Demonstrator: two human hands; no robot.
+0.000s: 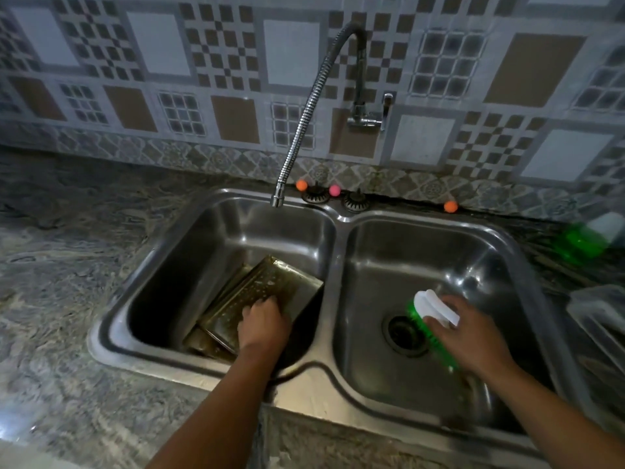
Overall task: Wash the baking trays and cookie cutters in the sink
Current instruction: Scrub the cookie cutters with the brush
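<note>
A double steel sink [340, 231] fills the middle of the view. In its left basin lie stacked metal baking trays [260, 292], the top one perforated and tilted against the basin's right wall. My left hand [263, 324] grips the near edge of that top tray. Over the right basin, above the drain [404, 333], my right hand [473, 333] holds a scrubbing brush [434, 313] with a white handle and green bristles. No cookie cutters are visible.
A flexible chrome faucet [304, 123] curves down over the left basin, with no water running. A green dish soap bottle [586, 240] stands at the right on the stone counter [67, 282]. A metal rack or tray [598, 319] sits at the right edge.
</note>
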